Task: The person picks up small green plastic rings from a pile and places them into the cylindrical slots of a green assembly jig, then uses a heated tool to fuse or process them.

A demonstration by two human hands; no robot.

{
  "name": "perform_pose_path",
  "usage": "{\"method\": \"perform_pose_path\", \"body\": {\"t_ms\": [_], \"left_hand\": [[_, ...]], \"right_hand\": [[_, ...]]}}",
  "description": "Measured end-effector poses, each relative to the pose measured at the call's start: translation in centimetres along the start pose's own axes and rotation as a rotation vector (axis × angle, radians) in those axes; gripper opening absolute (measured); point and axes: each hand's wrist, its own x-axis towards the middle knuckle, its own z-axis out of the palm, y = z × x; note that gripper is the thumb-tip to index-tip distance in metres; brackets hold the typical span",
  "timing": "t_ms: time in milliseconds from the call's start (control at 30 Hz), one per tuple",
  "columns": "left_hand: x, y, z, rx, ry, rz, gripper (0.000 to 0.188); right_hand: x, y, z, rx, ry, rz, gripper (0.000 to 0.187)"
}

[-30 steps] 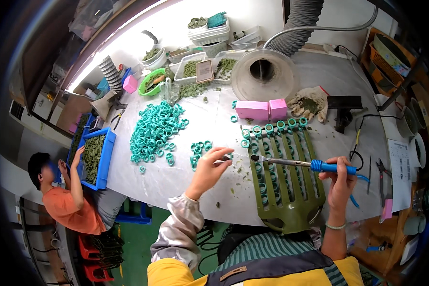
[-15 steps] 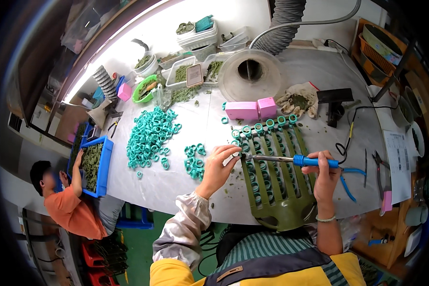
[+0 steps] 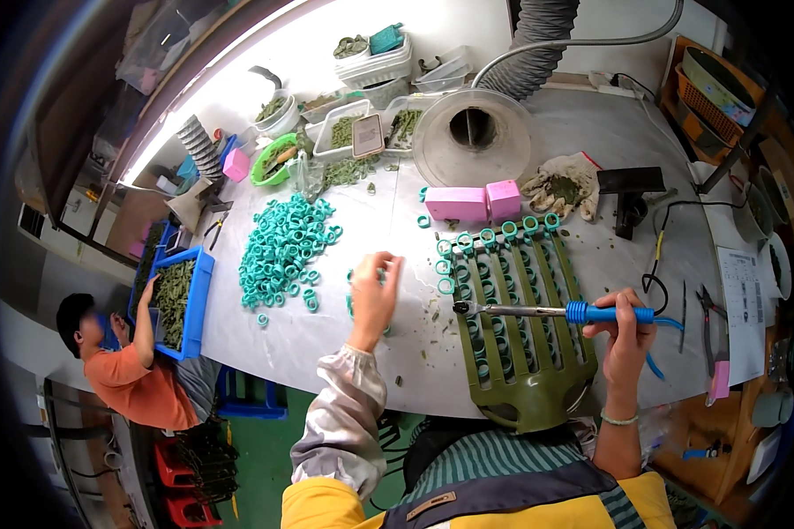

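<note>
My right hand (image 3: 622, 339) grips a soldering iron (image 3: 520, 310) by its blue handle, its metal shaft pointing left. The iron's dark tip lies over the left edge of an olive-green slatted plastic part (image 3: 534, 401). Teal rings (image 3: 510, 230) line that part's far end, and more sit in rows between its slats. My left hand (image 3: 375, 300) is over a small group of loose teal rings; its fingers are bent and blurred, and whether they hold a ring is hidden. Farther left lies a big heap of teal rings (image 3: 282, 251).
Pink blocks (image 3: 456, 204), a stained glove (image 3: 563, 187) and a black stand (image 3: 628, 198) lie beyond the slatted part. A clear fume hood (image 3: 432, 145) stands at the back beside tubs of green pieces. Pliers (image 3: 707, 317) are at right. A co-worker (image 3: 137, 379) handles a blue crate (image 3: 201, 304).
My left hand has left the iron's tip and moved left to the small ring group. The right hand and iron have shifted slightly right and down; the view has shifted a little.
</note>
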Motion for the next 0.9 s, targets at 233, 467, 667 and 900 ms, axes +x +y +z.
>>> {"method": "perform_pose_path", "body": {"t_ms": [233, 467, 667, 900], "left_hand": [[-0.8, -4.1, -0.6, 0.582, 0.099, 0.137, 0.020], [-2.3, -0.6, -2.6, -0.004, -0.244, -0.191, 0.010], [-4.8, 4.5, -1.6, -0.427, -0.339, -0.039, 0.022], [-4.9, 5.8, 0.2, -0.192, -0.317, 0.297, 0.031]], "right_hand": [[-0.2, -0.4, -0.1, 0.003, -0.010, 0.033, 0.033], [-0.4, -0.5, -0.4, 0.002, 0.003, 0.021, 0.033], [-0.8, -0.5, -0.6, -0.035, 0.001, 0.006, 0.033], [-1.0, 1.7, -1.0, -0.034, -0.048, -0.039, 0.031]]}}
